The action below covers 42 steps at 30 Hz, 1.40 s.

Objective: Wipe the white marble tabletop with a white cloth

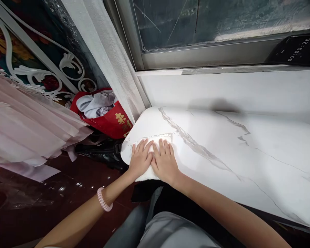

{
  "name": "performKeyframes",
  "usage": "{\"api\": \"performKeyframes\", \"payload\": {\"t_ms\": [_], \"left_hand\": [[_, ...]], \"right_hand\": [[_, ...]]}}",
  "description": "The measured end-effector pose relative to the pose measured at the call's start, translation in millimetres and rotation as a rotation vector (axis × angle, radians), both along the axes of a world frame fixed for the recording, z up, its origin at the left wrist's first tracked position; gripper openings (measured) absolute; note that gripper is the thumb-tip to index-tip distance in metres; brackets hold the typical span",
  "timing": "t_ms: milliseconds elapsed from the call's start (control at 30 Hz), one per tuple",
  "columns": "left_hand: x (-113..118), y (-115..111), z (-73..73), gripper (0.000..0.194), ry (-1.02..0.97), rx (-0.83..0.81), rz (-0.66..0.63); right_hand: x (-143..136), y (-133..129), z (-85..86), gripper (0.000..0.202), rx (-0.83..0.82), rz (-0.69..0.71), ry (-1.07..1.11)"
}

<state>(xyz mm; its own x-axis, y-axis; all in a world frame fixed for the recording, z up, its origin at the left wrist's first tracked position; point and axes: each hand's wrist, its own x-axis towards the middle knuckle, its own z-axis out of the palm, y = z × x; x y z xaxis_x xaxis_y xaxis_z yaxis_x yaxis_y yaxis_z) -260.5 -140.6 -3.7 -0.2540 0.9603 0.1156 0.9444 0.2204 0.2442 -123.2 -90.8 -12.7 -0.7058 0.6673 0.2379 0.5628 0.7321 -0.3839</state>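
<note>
A white cloth (146,176) lies flat at the left end of the white marble-patterned table (212,137). Pressed down on it with fingers stretched out is my left hand (140,159), a pink coil band around that wrist. My right hand (165,161) rests flat on the cloth right beside it, fingers extended, the thumbs close together. Parts of the cloth under both palms are hidden. Its stitched far edge shows just beyond my fingertips.
A red bag (108,122) stuffed with pale clothing stands past the table's left end, below a white curtain (113,55). Pink draped fabric (28,120) hangs at left. A dark phone (296,50) showing a timer leans at the window frame (196,58).
</note>
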Motion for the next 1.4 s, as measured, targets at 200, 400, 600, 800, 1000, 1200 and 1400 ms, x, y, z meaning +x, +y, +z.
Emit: {"api": "performKeyframes", "payload": {"t_ms": [200, 400, 600, 800, 1000, 1200, 1400], "left_hand": [[-0.4, 47.5, 1.6, 0.049, -0.014, -0.018, -0.019], [3.5, 145.0, 0.8, 0.046, -0.034, 0.011, -0.045], [25.4, 230.7, -1.1, 0.045, -0.056, 0.064, -0.120], [40.9, 269.4, -4.1, 0.044, -0.071, 0.085, -0.168], [44.7, 259.4, -4.1, 0.046, -0.039, 0.069, -0.170], [67.1, 216.2, -0.3, 0.047, -0.033, 0.049, -0.212], [103.9, 130.2, -2.6, 0.048, -0.026, 0.060, -0.254]], "right_hand": [[-8.0, 47.3, 8.7, 0.060, -0.088, -0.049, -0.090], [-13.6, 134.3, 0.4, 0.052, -0.014, -0.230, -0.083], [8.4, 208.5, -5.8, 0.050, 0.113, -0.338, -0.078], [25.8, 240.6, -2.6, 0.050, 0.117, -0.385, -0.097], [30.2, 231.1, -4.1, 0.051, 0.127, -0.382, -0.110], [53.5, 187.2, -7.2, 0.052, 0.148, -0.405, -0.150], [96.2, 105.7, -9.3, 0.051, 0.193, -0.371, -0.182]]}}
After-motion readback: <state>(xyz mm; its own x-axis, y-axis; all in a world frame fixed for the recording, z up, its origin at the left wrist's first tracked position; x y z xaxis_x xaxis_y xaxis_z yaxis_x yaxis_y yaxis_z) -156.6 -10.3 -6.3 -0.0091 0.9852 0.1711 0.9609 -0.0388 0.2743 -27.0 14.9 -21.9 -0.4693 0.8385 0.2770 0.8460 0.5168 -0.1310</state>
